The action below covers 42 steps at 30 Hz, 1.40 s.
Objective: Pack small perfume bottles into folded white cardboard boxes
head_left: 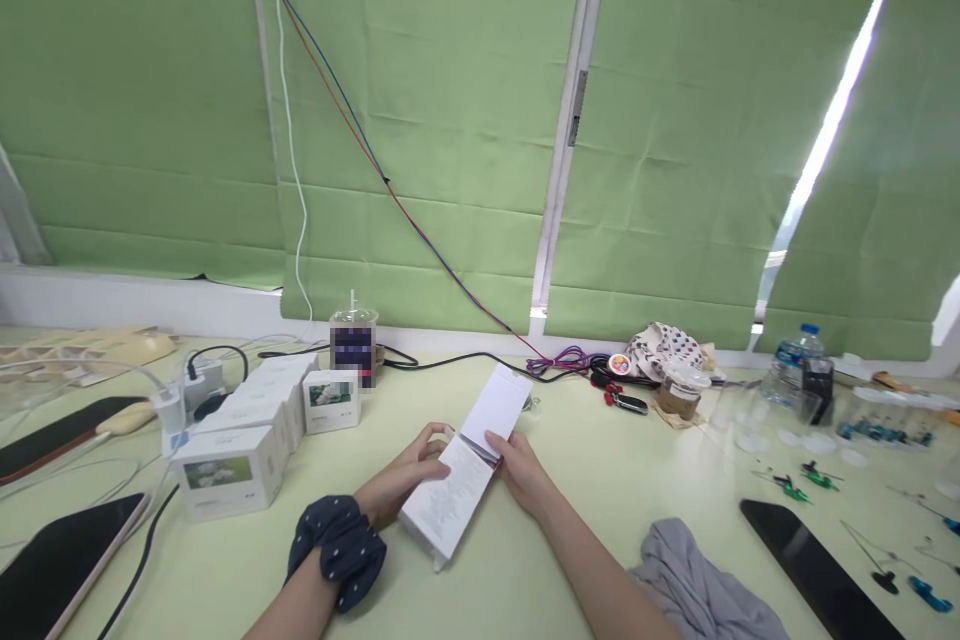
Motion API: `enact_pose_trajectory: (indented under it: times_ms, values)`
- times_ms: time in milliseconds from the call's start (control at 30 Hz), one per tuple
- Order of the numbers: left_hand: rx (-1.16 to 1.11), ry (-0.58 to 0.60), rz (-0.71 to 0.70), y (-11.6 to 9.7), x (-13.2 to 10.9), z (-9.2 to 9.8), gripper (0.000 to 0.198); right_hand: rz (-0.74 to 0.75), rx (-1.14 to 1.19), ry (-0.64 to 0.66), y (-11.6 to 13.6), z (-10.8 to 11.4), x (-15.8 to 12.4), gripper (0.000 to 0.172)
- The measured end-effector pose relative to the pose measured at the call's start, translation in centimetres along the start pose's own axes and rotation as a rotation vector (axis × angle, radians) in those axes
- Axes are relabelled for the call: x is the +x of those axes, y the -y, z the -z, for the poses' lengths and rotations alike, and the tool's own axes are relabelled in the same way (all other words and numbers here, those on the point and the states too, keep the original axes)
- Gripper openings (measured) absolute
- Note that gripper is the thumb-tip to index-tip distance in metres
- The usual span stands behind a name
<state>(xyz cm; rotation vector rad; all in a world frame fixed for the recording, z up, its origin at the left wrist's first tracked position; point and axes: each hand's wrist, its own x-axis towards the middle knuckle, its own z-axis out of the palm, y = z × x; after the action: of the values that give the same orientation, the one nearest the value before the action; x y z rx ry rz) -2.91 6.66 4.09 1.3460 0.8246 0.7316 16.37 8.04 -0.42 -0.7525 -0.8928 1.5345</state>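
Both hands hold a small white cardboard box (444, 510) over the middle of the table, tilted. The side facing me carries fine printed text too small to read. A plain white flap or lid (498, 408) extends from its far end, angled up and to the right. My left hand (409, 480) grips the box's left side, thumb on the printed face. On the right edge, where flap and box meet, my right hand (519, 468) is closed with its thumb on the white flap. What lies inside the box is hidden.
Several white boxes (229, 470) stand in a row at left, near tangled cables and a power strip. Phones (71, 560) lie at left and a black phone (814, 565) at right. A grey cloth (701, 585), a lidded drink cup (352, 350) and a water bottle (796, 355) are also there.
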Motion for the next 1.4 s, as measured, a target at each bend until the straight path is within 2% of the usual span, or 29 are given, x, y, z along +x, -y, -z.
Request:
enact_pose_trajectory:
  times_ms: [200, 400, 533, 700, 833, 1000, 1167, 1400]
  values:
    - [0.044, -0.001, -0.068, 0.7, 0.4, 0.9, 0.048, -0.005, -0.071, 0.076, 0.1, 0.3, -0.1, 0.048]
    - [0.071, 0.002, -0.177, 0.6, 0.7, 1.0, 0.047, 0.074, -0.085, 0.022, -0.4, 0.8, 0.5, 0.053]
    - [0.081, -0.034, -0.191, 0.5, 0.9, 0.8, 0.049, 0.152, -0.077, -0.020, -0.5, 1.0, 0.8, 0.062]
    - [0.066, -0.042, -0.214, 0.6, 0.9, 0.5, 0.046, 0.139, -0.077, -0.004, 0.1, 0.7, 0.4, 0.071]
    - [0.018, -0.042, -0.216, 0.4, 0.7, 0.2, 0.045, 0.156, -0.100, 0.021, 0.1, 0.7, 0.3, 0.066]
    - [0.021, -0.104, -0.225, -0.1, 0.5, -0.2, 0.049, 0.236, -0.193, 0.001, 0.2, 0.6, 0.4, 0.056]
    - [0.023, -0.171, -0.278, -0.1, 0.6, -0.2, 0.050, 0.276, -0.294, -0.032, 0.7, 0.0, 0.0, 0.056]
    - [-0.085, -0.133, -0.338, -0.2, 0.7, -0.4, 0.051, 0.548, -0.676, -0.193, 1.3, -0.3, -0.9, 0.044]
